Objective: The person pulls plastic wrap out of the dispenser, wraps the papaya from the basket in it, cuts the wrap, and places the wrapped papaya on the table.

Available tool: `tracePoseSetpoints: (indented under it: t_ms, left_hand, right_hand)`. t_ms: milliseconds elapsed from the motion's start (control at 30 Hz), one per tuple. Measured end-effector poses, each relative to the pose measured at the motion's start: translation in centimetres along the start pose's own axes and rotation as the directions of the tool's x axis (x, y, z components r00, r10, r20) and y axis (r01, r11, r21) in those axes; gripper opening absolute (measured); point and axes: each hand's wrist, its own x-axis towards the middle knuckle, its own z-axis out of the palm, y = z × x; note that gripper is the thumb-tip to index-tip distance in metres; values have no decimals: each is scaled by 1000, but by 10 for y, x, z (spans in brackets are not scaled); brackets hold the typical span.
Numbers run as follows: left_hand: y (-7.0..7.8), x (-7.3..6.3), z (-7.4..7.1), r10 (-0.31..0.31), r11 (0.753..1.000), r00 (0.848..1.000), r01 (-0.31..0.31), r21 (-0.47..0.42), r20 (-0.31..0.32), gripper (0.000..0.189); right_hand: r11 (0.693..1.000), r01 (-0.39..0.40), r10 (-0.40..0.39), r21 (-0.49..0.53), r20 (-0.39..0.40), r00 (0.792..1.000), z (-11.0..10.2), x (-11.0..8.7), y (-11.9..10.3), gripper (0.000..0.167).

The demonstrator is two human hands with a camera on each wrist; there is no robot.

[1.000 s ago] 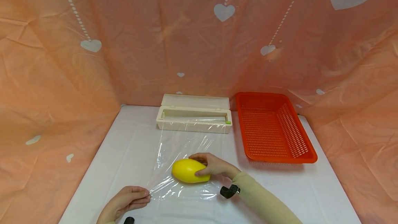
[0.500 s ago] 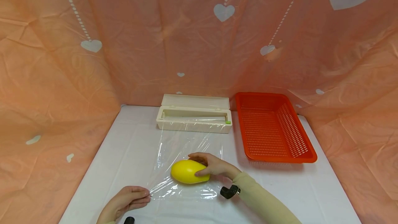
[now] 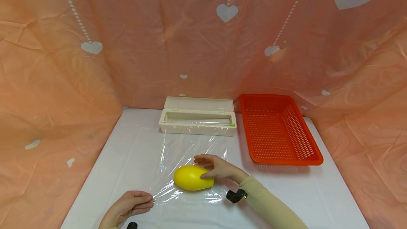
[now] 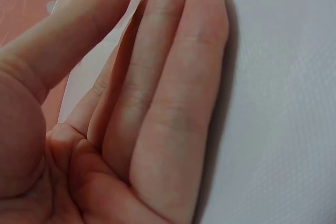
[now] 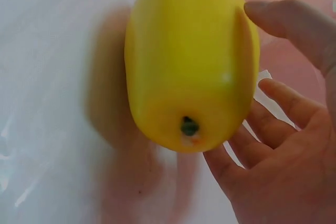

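Note:
A smooth yellow fruit [image 3: 192,178], shaped like a papaya, lies on clear cling film [image 3: 190,147]. The right wrist view shows a small dark green stem mark [image 5: 189,126] at one end. My right hand [image 3: 219,168] is loosened at the fruit's right end, thumb tip at its surface and fingers spread apart beyond it. My left hand [image 3: 131,204] pinches the film's near left corner between thumb and fingertips, pulling creases into it. The left wrist view has this hand [image 4: 131,98] close over the white cloth, with the film at the fingertips.
A cream cling film box [image 3: 197,130] with its lid raised stands at the back, the film running out from its roll [image 3: 200,121]. Right of it is a red perforated basket [image 3: 270,133]. A patterned orange curtain [image 3: 197,52] encloses the white-covered table [image 3: 127,158].
The fruit has shifted slightly left and nearer to me. My right fingers have come away from its far side. My left hand stays at the film corner.

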Motion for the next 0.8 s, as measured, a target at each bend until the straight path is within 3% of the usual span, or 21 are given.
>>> tracePoseSetpoints:
  t_ms: [100, 200, 367, 467, 567, 700, 800]
  left_hand:
    - [0, 0, 1, 0, 1000, 1000, 0, 4, -7, 23]
    - [0, 1, 2, 6, 1000, 1000, -6, 11, -12, 24]
    - [1, 3, 3, 2, 1000, 1000, -2, 14, -19, 23]
    - [1, 4, 4, -12, 1000, 1000, 12, 14, -26, 23]
    - [1, 4, 4, -21, 1000, 999, 22, 13, -30, 23]
    - [1, 4, 3, -20, 1000, 1000, 20, -1, -24, 20]
    - [1, 4, 4, -15, 1000, 1000, 14, -6, -18, 20]
  right_hand:
    - [1000, 17, -16, 12, -24, 1000, -2, -4, 1, 63]
    - [997, 50, -44, 57, -96, 994, -6, -12, 1, 56]
    - [979, 143, -102, 147, -259, 961, -17, -37, 7, 45]
    - [978, 138, -83, 155, -316, 945, -24, -56, 16, 44]
    - [980, 135, -82, 144, -326, 942, -29, -75, 25, 42]
    - [982, 130, -88, 138, -271, 958, -34, -96, 33, 40]
    - [990, 74, -46, 118, -225, 973, -34, -110, 36, 41]
